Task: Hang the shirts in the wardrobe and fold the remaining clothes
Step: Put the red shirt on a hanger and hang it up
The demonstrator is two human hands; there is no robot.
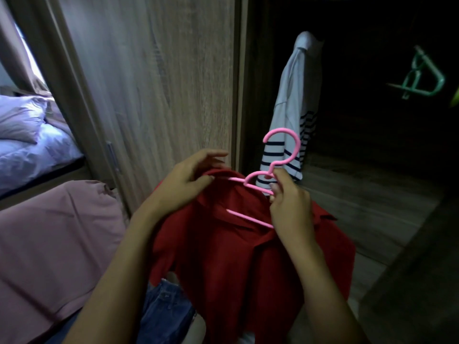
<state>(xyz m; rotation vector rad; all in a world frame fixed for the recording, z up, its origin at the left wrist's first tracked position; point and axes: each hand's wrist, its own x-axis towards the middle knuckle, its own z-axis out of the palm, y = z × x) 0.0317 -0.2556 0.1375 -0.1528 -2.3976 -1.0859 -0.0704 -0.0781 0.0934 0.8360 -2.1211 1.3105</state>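
A red collared shirt (238,256) hangs in front of me on a pink hanger (283,150) whose hook points up. My left hand (183,184) grips the shirt's left shoulder and collar over the hanger's arm. My right hand (290,207) pinches the pink hanger just below its hook, at the collar. Inside the dark open wardrobe (372,120) a white shirt with navy stripes (290,115) hangs. Most of the hanger's frame is hidden inside the red shirt.
The wooden wardrobe door (154,83) stands right behind the shirt. Green hangers (422,75) hang at the wardrobe's right. A pink cloth (54,232) lies at left, a bed with lilac bedding (29,135) beyond it. Blue jeans (166,309) sit below the shirt.
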